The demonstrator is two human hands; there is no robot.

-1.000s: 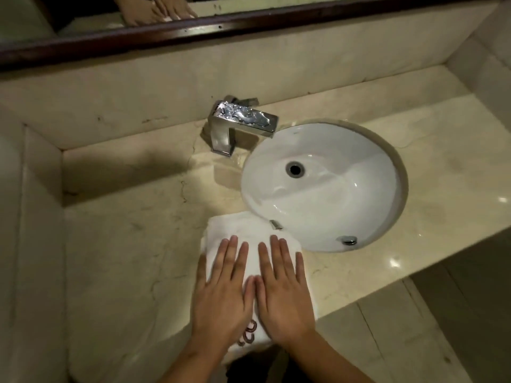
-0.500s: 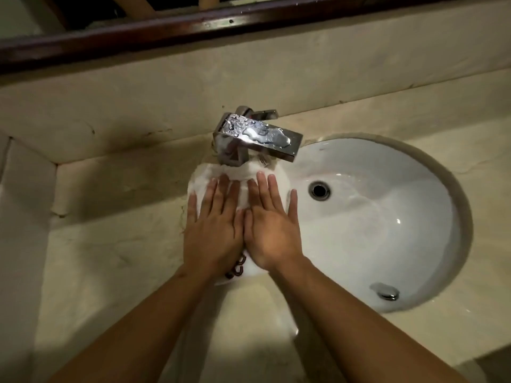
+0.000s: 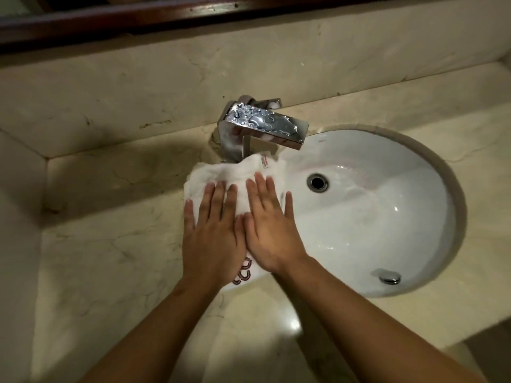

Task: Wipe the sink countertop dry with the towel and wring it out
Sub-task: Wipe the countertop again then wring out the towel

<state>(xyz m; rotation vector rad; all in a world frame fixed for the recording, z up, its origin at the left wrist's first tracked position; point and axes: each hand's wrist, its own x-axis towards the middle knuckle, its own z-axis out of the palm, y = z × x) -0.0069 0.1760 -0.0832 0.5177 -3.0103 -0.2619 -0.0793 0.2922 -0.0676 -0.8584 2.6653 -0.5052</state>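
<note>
Over the last second you have pushed the white towel (image 3: 210, 172) away from the front edge of the bench (image 3: 110, 272) and up the strip left of the bowl. Its leading edge is now bunched against the foot of the chrome faucet (image 3: 265, 123). Your left hand (image 3: 213, 239) lies flat on the towel with straight, spread fingers; its grip is released, pressing rather than holding. Your right hand (image 3: 272, 230) lies just beside it, the two touching at the thumbs, equally flat and released. I judge this forward stroke spent, since the towel has nowhere further to go. That strip is wiped, the wide stretch of bench at the left of the frame and the stretch at far right look unwiped, and the wringing is not yet begun. At upper left the marble backsplash (image 3: 138, 92) meets the bench in a shadowed corner that will be awkward to reach. The faucet blocks the way, and water beads on its spout above the towel's upper right, so drips could re-wet your work. Right of your hands is the white basin (image 3: 387, 217) with its drain (image 3: 318, 183). The towel's right side seems to overhang the rim and may slide in.
</note>
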